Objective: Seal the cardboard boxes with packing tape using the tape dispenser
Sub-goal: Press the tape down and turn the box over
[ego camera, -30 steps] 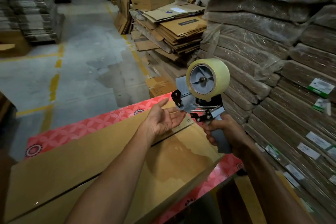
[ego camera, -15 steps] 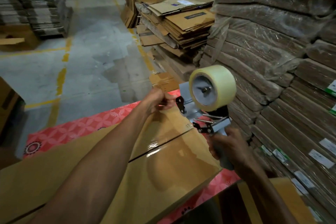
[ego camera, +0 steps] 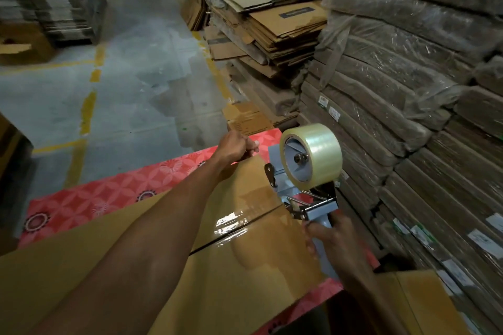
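Taping the box seam, far end

Gripping the tape dispenser [ego camera: 304, 187] by its handle, your right hand [ego camera: 330, 239] holds it above the cardboard box [ego camera: 81, 266]. Your left hand [ego camera: 236, 145], fingers curled tight, presses at the box's far edge. Glossy tape [ego camera: 231, 223] crosses the flap seam.

The left hand [ego camera: 236, 146] curls over the far edge of the box [ego camera: 81, 261], its fingertips out of sight. The right hand [ego camera: 333, 242] is blurred and covers the handle of the tape dispenser [ego camera: 304, 187]. The box's near end runs off the bottom edge; the labels [ego camera: 481, 242] on the wrapped stacks are perhaps printed, too small to read
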